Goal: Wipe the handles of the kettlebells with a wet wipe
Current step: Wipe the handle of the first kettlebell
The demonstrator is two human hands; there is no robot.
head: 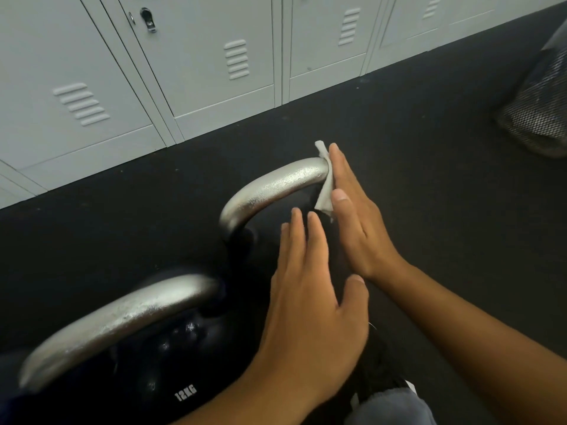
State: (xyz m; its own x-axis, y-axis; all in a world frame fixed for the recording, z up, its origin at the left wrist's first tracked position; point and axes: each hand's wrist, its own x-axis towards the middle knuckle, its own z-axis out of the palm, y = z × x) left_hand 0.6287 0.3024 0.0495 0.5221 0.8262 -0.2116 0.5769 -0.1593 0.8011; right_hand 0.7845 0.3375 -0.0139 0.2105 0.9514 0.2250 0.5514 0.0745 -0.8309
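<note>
Seen from above, two black kettlebells with bare silver metal handles stand on a dark rubber floor [414,148] beside a row of pale grey metal lockers [190,65].

The farther kettlebell's curved silver handle [276,185] arches across the middle of the view, its surface pitted and shiny; most of its black body is hidden in shadow and behind the hands. The right hand [356,216] is held flat, fingers straight and together, pressing a small crumpled white wet wipe [325,194] against the right end of this handle. The wipe is sandwiched between the palm side of the fingers and the metal, with a corner sticking up above the fingertips and another hanging below the handle. The hand is not curled around the bar; it is open and pushing sideways.

The left hand [310,302] hovers just in front of the right wrist, fingers spread slightly and extended, holding nothing. It is blurred, and whether it touches the kettlebell beneath cannot be told.

The nearer black kettlebell [171,363] fills the lower left. Its rounded body is glossy, with white lettering reading "12KG", upside down from this viewpoint. Its thick silver handle [122,320] runs diagonally, showing the same rough, speckled metal finish.

A dark mesh bin [540,111] sits at the right edge.
</note>
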